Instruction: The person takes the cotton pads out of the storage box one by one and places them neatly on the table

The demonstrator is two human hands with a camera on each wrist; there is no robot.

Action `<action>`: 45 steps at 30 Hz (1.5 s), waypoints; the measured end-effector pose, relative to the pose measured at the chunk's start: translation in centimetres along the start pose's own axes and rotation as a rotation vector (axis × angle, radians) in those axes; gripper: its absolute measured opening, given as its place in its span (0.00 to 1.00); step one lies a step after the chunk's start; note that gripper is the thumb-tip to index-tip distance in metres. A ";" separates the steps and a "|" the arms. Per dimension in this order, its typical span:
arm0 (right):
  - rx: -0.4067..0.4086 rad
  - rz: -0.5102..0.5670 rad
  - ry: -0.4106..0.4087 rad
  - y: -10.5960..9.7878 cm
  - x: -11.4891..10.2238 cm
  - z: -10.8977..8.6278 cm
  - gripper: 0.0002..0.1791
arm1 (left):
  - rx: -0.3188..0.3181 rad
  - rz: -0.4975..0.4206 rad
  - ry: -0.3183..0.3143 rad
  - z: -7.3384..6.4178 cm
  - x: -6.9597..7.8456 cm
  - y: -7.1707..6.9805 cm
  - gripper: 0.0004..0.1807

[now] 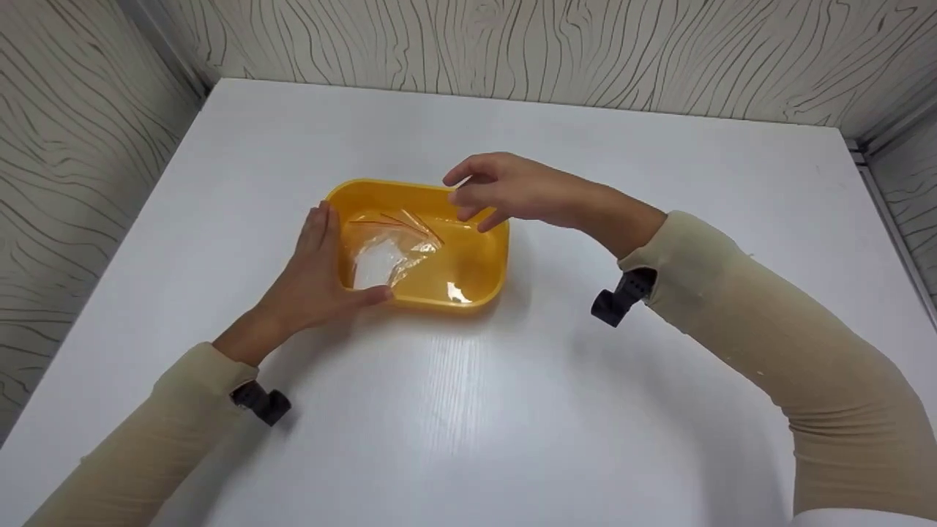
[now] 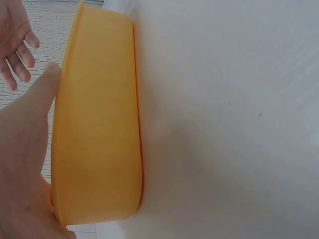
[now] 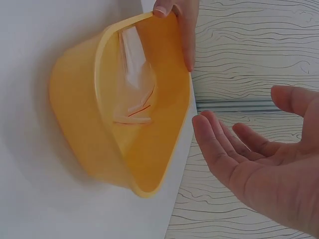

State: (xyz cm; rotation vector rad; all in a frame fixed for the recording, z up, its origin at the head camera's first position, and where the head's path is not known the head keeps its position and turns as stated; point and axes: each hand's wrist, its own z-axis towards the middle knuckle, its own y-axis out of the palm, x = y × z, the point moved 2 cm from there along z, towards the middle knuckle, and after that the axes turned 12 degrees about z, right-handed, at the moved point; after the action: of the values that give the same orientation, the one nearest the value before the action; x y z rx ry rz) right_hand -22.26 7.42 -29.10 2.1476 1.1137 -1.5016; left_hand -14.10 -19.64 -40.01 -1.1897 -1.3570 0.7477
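A yellow plastic tub [image 1: 476, 267] with rounded corners stands on the white table. Inside, toward its left end, lie clear zip-lock bags [image 1: 410, 241] with red seal lines; a white patch shows among them. My left hand [image 1: 311, 274] grips the tub's left end, thumb on the near rim and fingers along the left side. In the left wrist view the thumb touches the rim of the tub [image 2: 97, 119]. Above the far right corner hovers my right hand [image 1: 512, 189], fingers loosely bent and holding nothing. The right wrist view shows this hand [image 3: 259, 159] apart from the tub.
The white table [image 1: 454, 417] extends around the tub on every side. Wood-grain patterned panels [image 1: 512, 51] rise behind the table and at its sides. A small black camera [image 1: 622, 296] is strapped at the right wrist, another camera [image 1: 261, 402] at the left.
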 end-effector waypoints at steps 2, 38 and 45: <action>0.003 -0.013 0.021 0.2 -0.2 0.4 0.25 | 0.001 -0.004 0.003 0.0 0.0 0.0 0.76; -0.201 0.031 0.342 2.2 0.2 8.0 0.36 | 0.024 0.009 0.047 -0.1 -0.1 -0.3 0.76; -0.220 0.017 0.413 2.9 0.6 9.4 0.39 | 0.016 -0.001 0.046 -0.1 0.0 -0.1 0.75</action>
State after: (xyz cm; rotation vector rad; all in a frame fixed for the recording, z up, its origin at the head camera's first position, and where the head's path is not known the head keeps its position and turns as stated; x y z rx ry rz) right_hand -26.27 -0.07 -34.07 2.3568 1.3131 -0.8952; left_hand -14.01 -19.74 -39.87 -1.1865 -1.3115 0.7254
